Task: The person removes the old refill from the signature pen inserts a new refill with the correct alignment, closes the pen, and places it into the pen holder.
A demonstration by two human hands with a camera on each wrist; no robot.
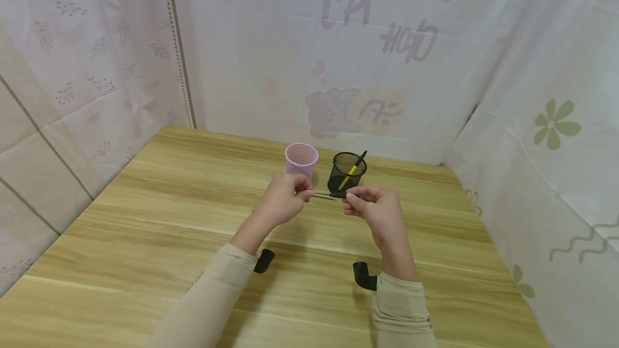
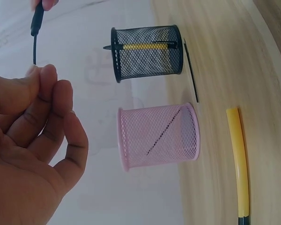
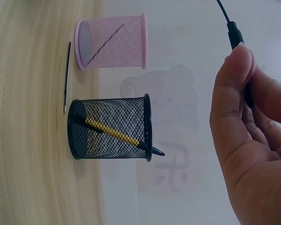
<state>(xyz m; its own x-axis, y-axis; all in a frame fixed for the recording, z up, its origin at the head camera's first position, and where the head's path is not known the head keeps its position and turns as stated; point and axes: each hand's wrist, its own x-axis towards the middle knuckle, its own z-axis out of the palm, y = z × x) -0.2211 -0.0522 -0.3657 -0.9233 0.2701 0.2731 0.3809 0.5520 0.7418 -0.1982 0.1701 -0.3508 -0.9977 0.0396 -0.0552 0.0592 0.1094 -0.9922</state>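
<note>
Both hands hold one thin piece between them, above the table. My left hand pinches the end of a thin dark rod like a pen refill between thumb and forefinger. My right hand grips the black ribbed pen part that the rod runs into. Behind them stands a black mesh pen cup with a yellow and black pen leaning in it. Left of that is a pink mesh cup, with a slim dark rod inside.
Another loose refill lies on the wooden table in front of the cups. A yellow pen barrel with a black end also lies there. Black elbow-shaped pieces sit at the sleeves' cuffs. Printed curtains surround the table's back and sides.
</note>
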